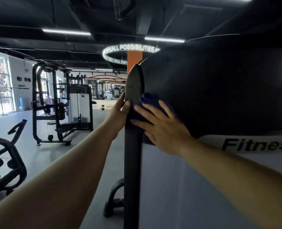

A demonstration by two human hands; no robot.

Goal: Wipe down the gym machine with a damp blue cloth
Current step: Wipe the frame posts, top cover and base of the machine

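The blue cloth [146, 103] lies bunched against the dark curved shroud of the gym machine [219, 90], beside its black upright post [132, 146]. The right hand [163, 129] presses it flat, fingers spread and straight, grip open. The left hand [120, 111] grips the post's edge, thumb curled round it. Other machines [60, 103] stand well apart on the grey floor [87, 138].

At the right of the frame, the white panel [236, 179] of my machine reads "Fitness" in black slanted letters. Upper centre, a glowing ceiling ring [130, 48] reads "OWN ALL POSSIBILITIES".
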